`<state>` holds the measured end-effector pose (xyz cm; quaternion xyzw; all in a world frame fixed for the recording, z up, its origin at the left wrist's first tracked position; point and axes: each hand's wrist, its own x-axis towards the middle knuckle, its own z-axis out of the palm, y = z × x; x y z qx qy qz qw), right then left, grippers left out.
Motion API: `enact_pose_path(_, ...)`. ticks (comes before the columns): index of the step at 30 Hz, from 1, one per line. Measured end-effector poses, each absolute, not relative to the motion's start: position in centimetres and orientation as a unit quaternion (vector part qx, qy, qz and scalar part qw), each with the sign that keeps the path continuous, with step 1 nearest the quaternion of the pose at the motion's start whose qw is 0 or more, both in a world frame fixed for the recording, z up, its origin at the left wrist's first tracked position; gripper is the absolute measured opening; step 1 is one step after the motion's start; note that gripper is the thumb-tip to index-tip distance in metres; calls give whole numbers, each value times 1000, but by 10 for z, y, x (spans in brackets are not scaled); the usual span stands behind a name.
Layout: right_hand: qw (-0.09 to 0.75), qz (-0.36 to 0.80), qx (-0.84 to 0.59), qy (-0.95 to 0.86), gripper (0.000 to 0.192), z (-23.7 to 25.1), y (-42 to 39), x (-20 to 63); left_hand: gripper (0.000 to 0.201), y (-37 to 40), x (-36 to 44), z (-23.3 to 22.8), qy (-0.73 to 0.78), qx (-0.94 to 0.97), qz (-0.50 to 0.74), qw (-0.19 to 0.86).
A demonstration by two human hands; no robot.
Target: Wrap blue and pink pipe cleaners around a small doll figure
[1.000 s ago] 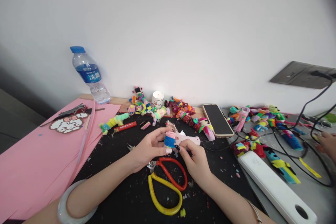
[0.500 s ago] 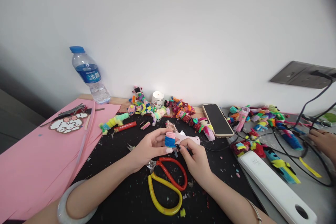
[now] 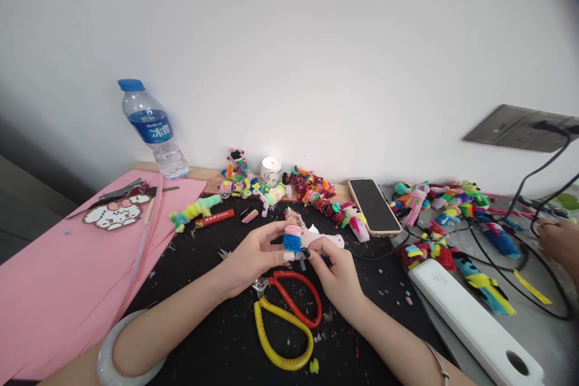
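Small pink-and-blue wrapped figure (image 3: pixel 292 239) pinched between fingers of left hand (image 3: pixel 253 256) and right hand (image 3: pixel 337 274), held just above the black mat (image 3: pixel 217 338); both hands closed on it, left thumb below, right fingertips at its lower edge. Directly under the figure, toward the viewer: red-and-yellow-handled scissors (image 3: pixel 287 319), lying flat, just beside both wrists. Behind the figure: pale pink glue gun (image 3: pixel 328 240), partly hidden by the right hand. Farther behind, along the wall: row of bright pipe-cleaner dolls (image 3: pixel 312 190), white candle jar (image 3: pixel 271 170), dark phone (image 3: pixel 374 206). Left of the figure: red pen (image 3: pixel 216 218), pink foam sheet (image 3: pixel 58 277), water bottle (image 3: pixel 154 129). Right of the figure: white power bank (image 3: pixel 474 322), tangle of black cables (image 3: pixel 520 253), more dolls, and another person's hand (image 3: pixel 558 241) at the frame edge.
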<state>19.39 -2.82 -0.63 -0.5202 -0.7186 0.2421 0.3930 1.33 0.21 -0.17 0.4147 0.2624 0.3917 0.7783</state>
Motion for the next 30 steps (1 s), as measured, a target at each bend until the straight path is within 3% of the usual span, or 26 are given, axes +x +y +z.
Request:
enact_pose_path(13, 388, 345, -511, -685, 19, -10, -26, 195, 46, 1, 10, 0, 251, 401, 388, 791)
enact_pose_path(20, 412, 483, -455, -624, 26, -9, -22, 192, 41, 1, 9, 1, 258, 401, 382, 791)
enact_pose_path(30, 440, 528, -413, -598, 20, -1, -17, 192, 46, 2, 7, -2, 253, 386, 364, 809)
